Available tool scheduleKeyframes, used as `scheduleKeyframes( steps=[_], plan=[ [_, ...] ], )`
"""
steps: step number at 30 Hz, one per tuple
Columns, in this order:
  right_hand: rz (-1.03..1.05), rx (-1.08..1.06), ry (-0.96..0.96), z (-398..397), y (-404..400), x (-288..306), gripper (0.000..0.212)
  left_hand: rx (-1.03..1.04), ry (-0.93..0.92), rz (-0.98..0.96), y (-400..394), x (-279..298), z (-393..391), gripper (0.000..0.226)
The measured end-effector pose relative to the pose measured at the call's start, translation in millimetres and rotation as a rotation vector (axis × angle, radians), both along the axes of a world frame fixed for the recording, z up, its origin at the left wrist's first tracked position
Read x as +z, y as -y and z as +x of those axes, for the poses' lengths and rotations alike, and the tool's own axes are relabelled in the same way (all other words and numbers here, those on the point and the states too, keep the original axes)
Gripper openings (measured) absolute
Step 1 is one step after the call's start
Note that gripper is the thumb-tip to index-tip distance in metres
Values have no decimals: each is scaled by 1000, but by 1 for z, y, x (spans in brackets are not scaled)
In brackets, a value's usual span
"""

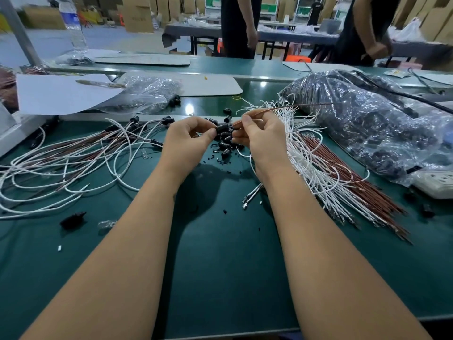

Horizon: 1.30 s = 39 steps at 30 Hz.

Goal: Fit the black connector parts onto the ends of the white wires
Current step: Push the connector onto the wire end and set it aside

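On my green bench (220,266) finished wires (73,153) sprawl left and the unfitted bundle (318,168) fans right. I judge I'm mid-insertion: my left hand (187,138) pinches a black connector (222,128), a small ribbed barrel, above the loose pile (226,143) at centre. My right hand (259,133) pinches a brown wire (282,108); next comes aligning its tip with the bore.

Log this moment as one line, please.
left hand: pinches black connector | right hand: holds brown wire at connector | stage: inserting
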State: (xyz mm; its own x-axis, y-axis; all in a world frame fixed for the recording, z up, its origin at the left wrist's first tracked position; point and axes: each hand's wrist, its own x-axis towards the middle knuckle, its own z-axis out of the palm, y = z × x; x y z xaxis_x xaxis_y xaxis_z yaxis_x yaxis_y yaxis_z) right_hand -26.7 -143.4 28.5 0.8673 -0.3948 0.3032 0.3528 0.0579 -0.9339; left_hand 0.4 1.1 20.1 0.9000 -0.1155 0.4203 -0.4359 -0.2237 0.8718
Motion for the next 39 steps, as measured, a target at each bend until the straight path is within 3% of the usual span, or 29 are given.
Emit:
scheduleKeyframes(
  steps=[7,13,21,25,28,32,36,39],
  plan=[
    [-151,28,-65,-1,-6,-1,15,-1,-15,-1,1,1,-2,11],
    [-1,41,-99,-5,-6,4,27,-16,-20,-44,1,5,-8,6],
    [-123,177,-110,-8,-13,2,23,-30,53,-43,3,9,-12,7],
    [-159,151,-79,-5,-12,0,13,83,194,297,0,7,-10,9],
    [3,71,-90,-4,-3,2,11,241,238,535,-6,1,-4,15],
    [146,110,-93,-5,2,2,8,457,247,689,-11,0,-3,19],
    [105,211,-102,-7,-6,3,7,228,321,510,-3,6,-12,16],
    [61,228,-104,-9,-9,5,9,134,311,514,0,5,-13,18]
  ],
)
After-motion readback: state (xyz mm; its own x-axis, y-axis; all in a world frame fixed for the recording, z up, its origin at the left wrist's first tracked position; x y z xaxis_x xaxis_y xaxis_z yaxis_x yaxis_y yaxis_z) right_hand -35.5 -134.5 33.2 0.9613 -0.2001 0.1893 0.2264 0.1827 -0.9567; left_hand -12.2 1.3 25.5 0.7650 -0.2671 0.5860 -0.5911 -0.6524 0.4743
